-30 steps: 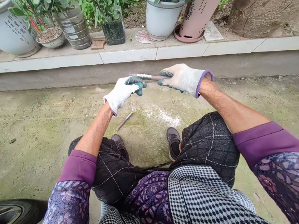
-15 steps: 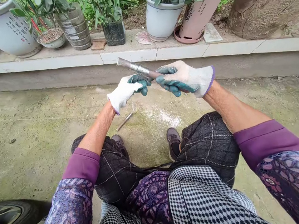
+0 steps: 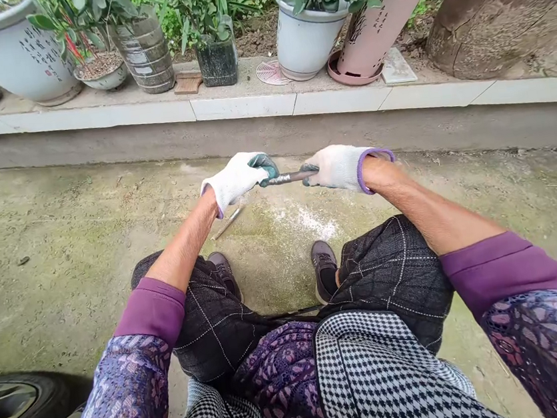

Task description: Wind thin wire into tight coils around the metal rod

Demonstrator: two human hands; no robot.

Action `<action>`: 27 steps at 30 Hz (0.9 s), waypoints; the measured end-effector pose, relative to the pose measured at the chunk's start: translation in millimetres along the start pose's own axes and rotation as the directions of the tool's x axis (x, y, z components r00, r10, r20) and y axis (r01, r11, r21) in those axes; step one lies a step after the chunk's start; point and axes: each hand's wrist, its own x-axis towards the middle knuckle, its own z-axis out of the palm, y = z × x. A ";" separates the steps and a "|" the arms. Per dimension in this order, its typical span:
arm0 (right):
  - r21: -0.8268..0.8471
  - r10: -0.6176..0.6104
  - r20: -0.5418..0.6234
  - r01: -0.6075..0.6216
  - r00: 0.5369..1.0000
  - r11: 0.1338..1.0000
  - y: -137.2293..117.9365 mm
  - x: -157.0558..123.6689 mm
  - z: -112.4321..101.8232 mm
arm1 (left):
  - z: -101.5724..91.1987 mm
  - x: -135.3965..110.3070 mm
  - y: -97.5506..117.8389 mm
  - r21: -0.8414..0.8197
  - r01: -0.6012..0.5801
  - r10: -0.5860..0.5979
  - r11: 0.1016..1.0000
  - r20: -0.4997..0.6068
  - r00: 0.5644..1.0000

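Note:
Both my hands wear white knit gloves with dark green coated palms. Between them a brown rod (image 3: 299, 176) lies nearly level, with silvery wire (image 3: 280, 179) wound around part of it. My left hand (image 3: 240, 176) is closed over the wire-wound end, hiding the tip. My right hand (image 3: 337, 166) grips the plain part of the rod, its fingers curled underneath and mostly out of sight. Below the left hand, a thin stick (image 3: 228, 223) lies on the concrete. White powder (image 3: 312, 220) is scattered on the ground between my shoes.
Ahead runs a low tiled ledge (image 3: 247, 107) bearing several potted plants, among them a white pot (image 3: 307, 41) and a pink pot (image 3: 365, 45). A thick brown trunk-like object (image 3: 483, 18) stands at right. A vehicle wheel (image 3: 20, 413) is close by at lower left.
The rod has come down and swung from a slant to nearly level. My left hand has shifted onto its wire-wound end, while my right hand has turned back-up, still gripping it.

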 end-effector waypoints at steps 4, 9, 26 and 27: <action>-0.030 0.058 -0.233 -0.067 0.971 0.997 5.4 -3.9 -13.9 | 7.0 -0.6 6.1 -0.123 0.074 -0.071 0.990 0.026 0.997; -0.001 0.014 -0.349 -0.015 0.937 1.000 -3.0 -5.2 -15.9 | 12.7 -2.2 10.9 -0.302 0.020 0.009 0.953 0.094 0.996; 0.359 -0.175 0.218 0.088 0.960 0.929 -2.9 -21.4 -7.0 | -2.3 5.3 -12.5 0.039 -0.077 0.077 0.996 0.018 0.997; 0.246 -0.129 0.183 0.082 0.975 0.966 -2.4 -17.2 -4.8 | -0.7 5.4 -13.7 0.072 -0.068 0.065 0.995 0.032 0.997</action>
